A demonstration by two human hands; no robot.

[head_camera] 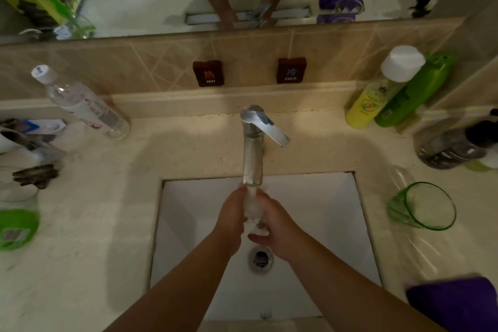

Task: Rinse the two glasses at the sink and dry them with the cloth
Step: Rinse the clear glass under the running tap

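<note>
1. My two bare forearms come in from the bottom edge and meet over the sink (310,224), above the drain (260,256).
2. My left hand (231,213) and right hand (272,226) are cupped together under the tap (252,153), in the running water (252,197). Something clear and wet shows between them, probably one of the glasses, but splash hides its outline. I cannot tell how firmly either grip is wrapped round it, or whether the fingers only rub it.
3. The other glass (423,206), green-tinted, lies tilted on its side on the desk (107,224) to the right of the sink, mouth toward me, well apart from my hands.
4. The purple cloth (455,302) lies on the desk at the near right, in front of that glass.
5. Handling, as I judge it: a wet glass is slippery, rigid and breakable, and the basin beneath is hard. I would wrap the fingers round the middle of the wall, thumb opposite, not pinch the rim.
6. The lying glass could roll; I would take it round its body, near the base.
7. The cloth is soft and limp, so any bunch of it will do for drying.
8. Rinsing seems under way; drying has not begun.
</note>
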